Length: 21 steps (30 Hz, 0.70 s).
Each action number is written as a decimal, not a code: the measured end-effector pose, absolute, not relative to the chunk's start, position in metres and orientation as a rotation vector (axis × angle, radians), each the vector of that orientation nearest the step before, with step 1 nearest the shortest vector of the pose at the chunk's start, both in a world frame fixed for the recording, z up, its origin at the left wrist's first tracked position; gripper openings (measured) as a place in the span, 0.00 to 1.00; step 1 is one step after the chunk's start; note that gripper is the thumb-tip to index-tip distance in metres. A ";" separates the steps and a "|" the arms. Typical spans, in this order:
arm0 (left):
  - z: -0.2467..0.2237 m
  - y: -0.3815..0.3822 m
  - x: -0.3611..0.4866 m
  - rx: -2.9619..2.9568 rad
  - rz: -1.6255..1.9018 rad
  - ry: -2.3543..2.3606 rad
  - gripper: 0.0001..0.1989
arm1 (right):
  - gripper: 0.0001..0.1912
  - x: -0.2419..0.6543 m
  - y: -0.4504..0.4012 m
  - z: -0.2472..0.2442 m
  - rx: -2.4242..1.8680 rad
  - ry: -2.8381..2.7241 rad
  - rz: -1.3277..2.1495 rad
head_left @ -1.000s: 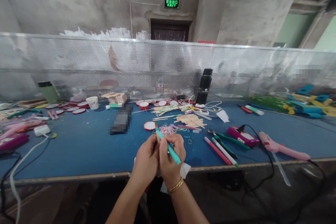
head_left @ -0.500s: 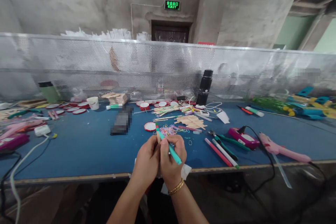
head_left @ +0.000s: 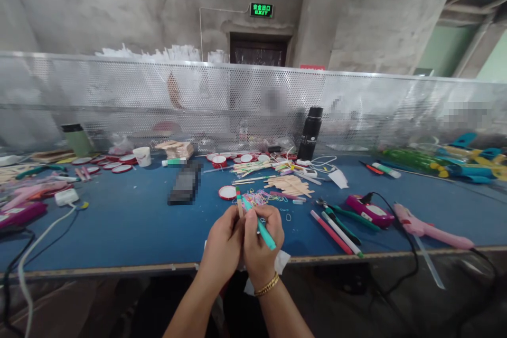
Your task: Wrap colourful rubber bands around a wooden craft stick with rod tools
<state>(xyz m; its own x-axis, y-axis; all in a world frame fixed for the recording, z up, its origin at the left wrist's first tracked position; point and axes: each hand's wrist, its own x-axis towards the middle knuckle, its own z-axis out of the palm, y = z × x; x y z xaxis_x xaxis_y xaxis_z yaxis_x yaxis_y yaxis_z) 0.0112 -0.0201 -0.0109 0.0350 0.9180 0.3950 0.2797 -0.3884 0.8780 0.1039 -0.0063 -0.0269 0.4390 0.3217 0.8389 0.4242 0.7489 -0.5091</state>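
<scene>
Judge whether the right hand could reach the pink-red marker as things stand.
Probably yes: the pink-red marker lies to the right of the right hand, with nothing tall between. That hand holds a teal marker, though, which may need setting down first.

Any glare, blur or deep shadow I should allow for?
Head view: pale sheen on the perforated panel; blocky pixels over part of the dark phone; deep shadow beneath the blue table; the teal pen and striped stick readable, though fine detail at the pen's tip is too soft to judge.
</scene>
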 end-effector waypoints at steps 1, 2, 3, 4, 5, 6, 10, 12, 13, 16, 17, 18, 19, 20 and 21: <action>-0.011 -0.020 0.011 1.728 1.373 1.225 0.10 | 0.06 0.104 -0.006 -0.027 -0.768 -1.129 -0.078; -0.011 -0.020 0.011 1.734 1.370 1.228 0.11 | 0.06 0.104 -0.006 -0.027 -0.767 -1.119 -0.084; -0.011 -0.020 0.011 1.738 1.370 1.226 0.11 | 0.06 0.104 -0.006 -0.027 -0.763 -1.119 -0.086; -0.011 -0.019 0.011 1.739 1.373 1.225 0.12 | 0.06 0.105 -0.007 -0.027 -0.756 -1.129 -0.085; -0.012 -0.019 0.011 1.740 1.375 1.223 0.12 | 0.06 0.105 -0.007 -0.027 -0.746 -1.146 -0.082; -0.013 -0.019 0.011 1.742 1.376 1.221 0.12 | 0.06 0.105 -0.007 -0.027 -0.738 -1.163 -0.079; -0.015 -0.019 0.010 1.741 1.368 1.246 0.11 | 0.06 0.104 -0.006 -0.028 -0.747 -1.170 -0.067; -0.014 -0.019 0.011 1.730 1.372 1.255 0.11 | 0.06 0.104 -0.006 -0.029 -0.769 -1.130 -0.071; -0.014 -0.019 0.011 1.726 1.379 1.251 0.11 | 0.06 0.104 -0.005 -0.029 -0.777 -1.112 -0.073; -0.014 -0.018 0.012 1.716 1.410 1.232 0.11 | 0.06 0.104 -0.005 -0.030 -0.785 -1.103 -0.084; -0.014 -0.017 0.012 1.710 1.421 1.235 0.12 | 0.05 0.104 -0.005 -0.030 -0.786 -1.109 -0.091; -0.014 -0.017 0.013 1.701 1.430 1.235 0.12 | 0.05 0.104 -0.005 -0.031 -0.788 -1.118 -0.097; -0.015 -0.016 0.013 1.693 1.438 1.233 0.12 | 0.05 0.105 -0.005 -0.031 -0.790 -1.123 -0.101; -0.015 -0.016 0.013 1.687 1.446 1.228 0.12 | 0.05 0.105 -0.005 -0.031 -0.793 -1.129 -0.100; -0.015 -0.015 0.014 1.684 1.452 1.224 0.12 | 0.05 0.105 -0.005 -0.032 -0.795 -1.131 -0.098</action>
